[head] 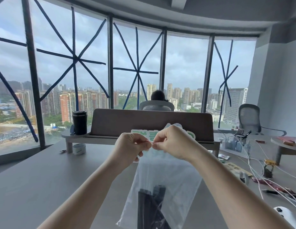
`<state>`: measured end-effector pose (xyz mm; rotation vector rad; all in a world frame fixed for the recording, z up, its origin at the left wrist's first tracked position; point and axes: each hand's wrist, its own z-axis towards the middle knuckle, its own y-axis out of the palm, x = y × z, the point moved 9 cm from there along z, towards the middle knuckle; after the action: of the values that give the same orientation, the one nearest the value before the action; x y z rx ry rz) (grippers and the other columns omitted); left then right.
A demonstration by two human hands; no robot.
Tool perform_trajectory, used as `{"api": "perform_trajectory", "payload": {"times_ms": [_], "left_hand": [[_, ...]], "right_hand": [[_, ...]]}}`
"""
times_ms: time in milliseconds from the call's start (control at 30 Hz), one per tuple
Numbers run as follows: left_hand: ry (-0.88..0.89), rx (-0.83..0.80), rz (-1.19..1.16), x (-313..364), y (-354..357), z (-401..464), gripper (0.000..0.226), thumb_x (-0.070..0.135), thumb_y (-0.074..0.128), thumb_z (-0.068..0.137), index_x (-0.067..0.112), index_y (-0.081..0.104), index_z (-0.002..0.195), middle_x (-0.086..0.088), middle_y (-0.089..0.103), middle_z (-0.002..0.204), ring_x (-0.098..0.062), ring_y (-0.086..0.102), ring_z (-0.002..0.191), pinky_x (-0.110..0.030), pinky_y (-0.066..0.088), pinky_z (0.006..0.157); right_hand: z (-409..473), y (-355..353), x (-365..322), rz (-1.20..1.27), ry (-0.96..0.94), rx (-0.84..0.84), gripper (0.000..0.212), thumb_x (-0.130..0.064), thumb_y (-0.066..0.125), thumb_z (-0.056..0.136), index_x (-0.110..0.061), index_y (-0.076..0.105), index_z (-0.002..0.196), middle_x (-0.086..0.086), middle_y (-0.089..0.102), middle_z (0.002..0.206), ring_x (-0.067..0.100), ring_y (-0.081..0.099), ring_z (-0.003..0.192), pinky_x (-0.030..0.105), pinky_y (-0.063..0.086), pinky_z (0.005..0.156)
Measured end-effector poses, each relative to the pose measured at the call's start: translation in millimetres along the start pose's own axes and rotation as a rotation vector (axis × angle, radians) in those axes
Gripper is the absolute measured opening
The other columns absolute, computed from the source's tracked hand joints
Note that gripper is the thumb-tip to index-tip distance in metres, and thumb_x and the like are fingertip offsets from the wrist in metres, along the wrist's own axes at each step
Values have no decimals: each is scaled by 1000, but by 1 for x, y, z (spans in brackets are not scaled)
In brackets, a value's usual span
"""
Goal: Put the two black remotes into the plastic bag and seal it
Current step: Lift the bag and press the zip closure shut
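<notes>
A clear plastic bag (167, 176) hangs in front of me above the grey desk. Two black remotes (152, 207) lie crossed inside its lower part, partly cut off by the frame's bottom edge. My left hand (129, 146) pinches the bag's top edge from the left. My right hand (173, 142) pinches the same top edge from the right. The fingertips of both hands almost meet at the strip.
The grey desk (53, 179) has a raised shelf (152, 124) behind the bag, with a black tumbler (79, 122) at its left end and a tape roll (79, 149) below. White cables (249, 162), a small jar (268, 168) and a white controller (284, 215) lie to the right. A person sits beyond the shelf.
</notes>
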<state>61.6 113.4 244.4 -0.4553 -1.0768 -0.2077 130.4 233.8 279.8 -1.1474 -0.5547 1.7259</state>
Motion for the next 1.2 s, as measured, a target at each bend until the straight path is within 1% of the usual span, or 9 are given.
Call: {"api": "perform_trajectory", "payload": {"times_ms": [233,333,400,500,567,700,867,1033,1200], "left_hand": [[24,28,9,-2,-5,0,5,8,72,76,6,71,72,0,64,60,-11,47,43,-20,38,37],[37,30,30,-1,-5,1,6,7,71,76,8,71,71,-2,63,63,-10,47,42,-20,38,37],[51,37,36,0,-5,1,7,6,71,76,8,70,69,-4,61,63,-8,46,41,-18,38,38],[75,78,52,-1,-6,1,10,5,71,76,8,69,66,-1,59,61,-5,43,40,-15,36,41],[94,143,85,-2,-9,-1,15,5,71,76,11,67,63,8,56,53,-2,43,41,-16,36,45],[111,269,79,-8,-25,-4,17,6,69,78,14,66,63,7,57,53,-10,44,47,-26,39,51],[105,355,26,-23,-49,-4,20,3,68,77,17,67,62,16,60,47,-6,44,43,-28,40,54],[84,387,-28,-36,-65,-3,20,2,67,78,14,67,62,12,54,39,-9,39,38,-27,35,53],[84,417,-39,-41,-76,-8,17,1,66,78,11,67,65,7,55,43,-11,37,36,-24,35,47]], "right_hand": [[-4,-3,-8,-73,-33,61,9,-37,74,81,-29,79,82,-25,56,46,0,50,55,24,39,55],[-5,-1,-8,-50,-25,54,10,-33,73,82,-25,78,79,-17,54,45,-2,50,54,13,36,52],[-4,1,-8,-18,-26,48,10,-30,73,83,-22,77,76,-16,54,47,-3,50,51,15,39,54],[-4,6,-7,-23,-28,52,12,-29,70,85,-22,74,77,-14,52,51,0,48,52,27,44,59],[-6,9,-8,-80,-40,67,13,-33,66,88,-23,72,81,-13,52,56,5,52,59,31,48,65],[-14,7,6,-177,-26,90,15,-35,60,91,-25,70,86,-13,60,73,19,64,80,35,52,74],[-30,4,33,-251,-13,97,15,-33,56,93,-24,66,87,-14,59,80,15,57,79,31,44,72],[-41,-1,47,-300,-7,127,14,-33,55,94,-25,64,88,-15,55,81,13,53,77,30,43,71],[-47,-3,46,-324,-13,131,15,-33,53,94,-24,64,87,-14,59,83,15,55,78,30,42,70]]}}
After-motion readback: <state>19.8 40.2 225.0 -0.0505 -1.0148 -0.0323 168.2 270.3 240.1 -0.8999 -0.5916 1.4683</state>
